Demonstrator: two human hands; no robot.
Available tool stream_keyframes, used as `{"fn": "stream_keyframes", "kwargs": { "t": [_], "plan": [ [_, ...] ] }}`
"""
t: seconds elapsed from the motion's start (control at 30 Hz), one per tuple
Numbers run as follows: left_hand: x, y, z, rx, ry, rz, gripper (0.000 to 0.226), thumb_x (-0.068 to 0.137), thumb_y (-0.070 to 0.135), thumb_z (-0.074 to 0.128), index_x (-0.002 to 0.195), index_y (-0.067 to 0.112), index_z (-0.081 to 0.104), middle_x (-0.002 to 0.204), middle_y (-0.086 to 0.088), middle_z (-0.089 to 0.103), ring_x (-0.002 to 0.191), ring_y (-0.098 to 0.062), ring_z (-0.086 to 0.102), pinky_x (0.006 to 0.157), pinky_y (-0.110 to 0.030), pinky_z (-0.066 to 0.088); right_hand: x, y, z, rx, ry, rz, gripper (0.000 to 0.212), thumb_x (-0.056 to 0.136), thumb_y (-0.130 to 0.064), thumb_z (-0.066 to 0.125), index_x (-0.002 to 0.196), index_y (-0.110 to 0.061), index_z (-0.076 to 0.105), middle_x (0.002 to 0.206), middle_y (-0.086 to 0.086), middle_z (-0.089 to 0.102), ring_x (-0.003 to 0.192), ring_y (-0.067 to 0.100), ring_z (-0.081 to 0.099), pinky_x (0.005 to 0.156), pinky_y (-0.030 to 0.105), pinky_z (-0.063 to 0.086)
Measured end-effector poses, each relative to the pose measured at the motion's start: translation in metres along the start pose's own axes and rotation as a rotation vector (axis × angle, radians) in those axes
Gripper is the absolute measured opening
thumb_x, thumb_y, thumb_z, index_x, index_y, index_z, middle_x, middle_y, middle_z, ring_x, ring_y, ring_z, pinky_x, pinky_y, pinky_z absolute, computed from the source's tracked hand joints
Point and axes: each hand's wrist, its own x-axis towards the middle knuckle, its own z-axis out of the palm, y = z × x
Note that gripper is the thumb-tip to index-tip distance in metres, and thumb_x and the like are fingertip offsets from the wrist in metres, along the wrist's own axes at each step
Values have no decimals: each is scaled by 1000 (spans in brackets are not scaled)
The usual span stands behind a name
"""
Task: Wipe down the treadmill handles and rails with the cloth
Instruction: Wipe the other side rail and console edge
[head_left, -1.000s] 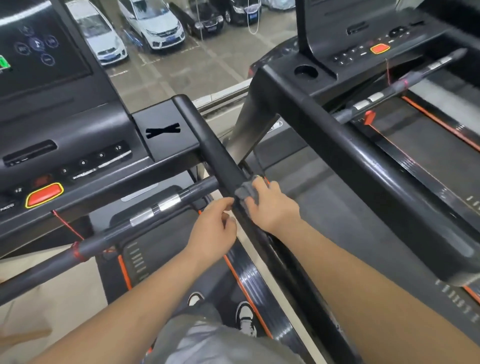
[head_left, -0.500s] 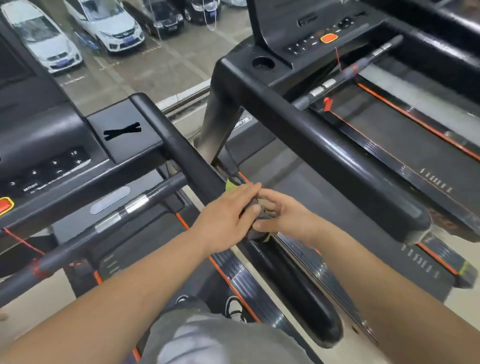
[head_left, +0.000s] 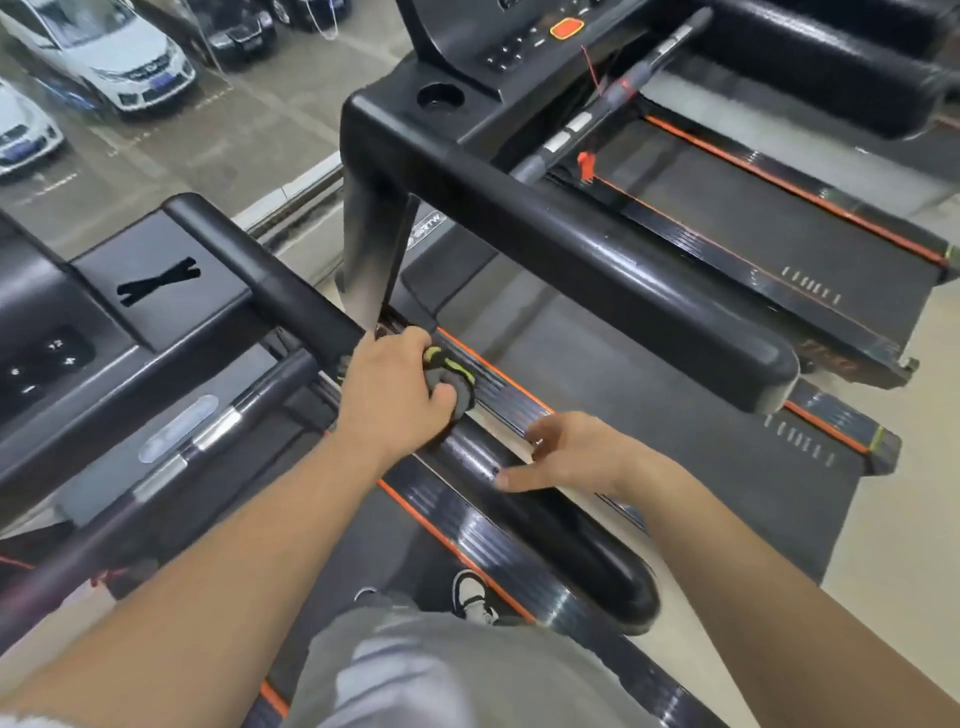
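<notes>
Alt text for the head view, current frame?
The left hand grips a grey and yellow cloth on the treadmill's black side rail, while the right hand is open over the same rail, nearer the person. A second treadmill stands to the right.

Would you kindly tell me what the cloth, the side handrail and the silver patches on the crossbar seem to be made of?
The cloth: soft grey fabric with yellow-green trim, perhaps microfibre; it bunches and folds. The side handrail: smooth black plastic or coated metal, semi-gloss; light streaks run along it. The silver patches: likely polished metal; bright mirror-like glints.
</notes>
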Motion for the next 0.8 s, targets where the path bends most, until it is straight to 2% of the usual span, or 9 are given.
{"fn": "stream_keyframes", "kwargs": {
  "t": [0.07, 0.1, 0.27, 0.33, 0.4, 0.5, 0.57, 0.7, 0.8],
  "plan": [
    [-25, 17, 14, 57, 18, 173, 57, 81, 35, 56, 136, 19, 59, 99, -8, 67, 102, -33, 56, 105, -50, 41, -5, 7, 15, -163, 8, -12, 77, 54, -71, 88, 112, -24, 69, 106, -8, 71, 99, 16, 67, 88, 32, 55],
    [-37, 21, 22, 75, 24, 280, 54, 85, 38, 53, 137, 24, 60, 107, -6, 68, 109, -32, 57, 110, -51, 37, -7, 9, 23, -232, 42, -35, 74, 50, -73, 87, 104, -27, 68, 97, -10, 70, 93, 16, 67, 83, 33, 56],
    [-48, -25, 21, 102, -67, 661, 47, 98, 62, 55, 130, 29, 66, 136, -4, 60, 137, -31, 49, 120, -54, 28, -12, 6, 49, -469, 226, -65, 78, 60, -71, 79, 117, -23, 57, 114, -2, 57, 109, 22, 58, 89, 38, 54],
    [-25, -44, 14, 136, -44, 639, 46, 98, 59, 55, 125, 25, 67, 130, -3, 60, 130, -30, 54, 114, -52, 34, -12, 5, 58, -475, 286, -39, 68, 69, -65, 75, 117, -21, 57, 117, 0, 54, 113, 23, 57, 87, 37, 53],
    [-12, -43, 11, 107, 36, 431, 41, 97, 53, 53, 120, 23, 67, 123, -1, 62, 124, -31, 56, 110, -53, 35, -12, 6, 65, -468, 312, -23, 61, 73, -60, 73, 116, -20, 56, 116, 0, 53, 113, 23, 56, 81, 35, 50],
    [-42, -5, 34, 60, 159, 146, 38, 91, 44, 57, 119, 21, 68, 127, -4, 62, 135, -35, 48, 117, -61, 27, -11, 7, 69, -438, 363, -30, 56, 70, -57, 73, 112, -23, 57, 110, -3, 53, 107, 21, 57, 73, 32, 46],
    [-72, 14, 48, 1, 163, 257, 36, 90, 40, 61, 119, 20, 69, 129, -5, 63, 137, -38, 46, 119, -62, 25, -12, 9, 70, -389, 409, -52, 53, 67, -57, 72, 109, -27, 59, 104, -6, 56, 100, 19, 62, 73, 32, 52],
    [-65, -17, 33, -19, 51, 756, 33, 93, 42, 64, 118, 21, 71, 128, -5, 65, 132, -32, 54, 119, -57, 32, -11, 18, 75, -335, 446, -69, 54, 60, -63, 63, 103, -30, 61, 97, -9, 56, 97, 18, 62, 77, 36, 58],
    [-18, -43, 19, 64, 20, 733, 29, 95, 38, 59, 116, 20, 69, 117, -3, 65, 120, -29, 59, 114, -52, 36, -9, 19, 75, -343, 433, -60, 52, 58, -63, 68, 99, -32, 61, 97, -10, 57, 95, 17, 60, 76, 36, 57]
  ]
}}
